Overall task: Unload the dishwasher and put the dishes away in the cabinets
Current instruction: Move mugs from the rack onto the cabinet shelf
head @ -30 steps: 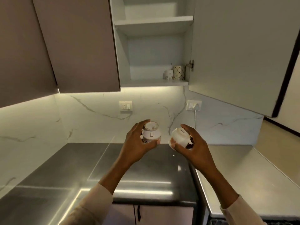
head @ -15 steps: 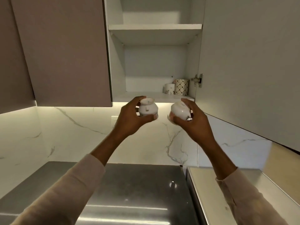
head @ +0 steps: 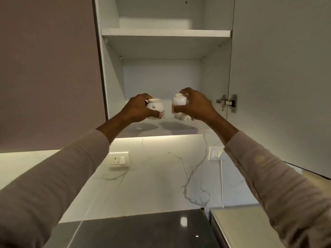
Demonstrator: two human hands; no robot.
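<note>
Head view: both arms reach up into open cabinet. L hand [head: 138, 108] curls round small white cup [head: 155, 106], upright, rim up. Cup sits over lower shelf [head: 200, 130], just left of middle, back from front edge. R hand [head: 197, 106] grips second white cup [head: 179, 101] from top and side, just beside first, not touching it. Can't tell if either base meets shelf. Patterned item [head: 183, 118] partly hidden under R hand. Door [head: 277, 77] open at right, hinge [head: 227, 102] near R wrist.
</note>
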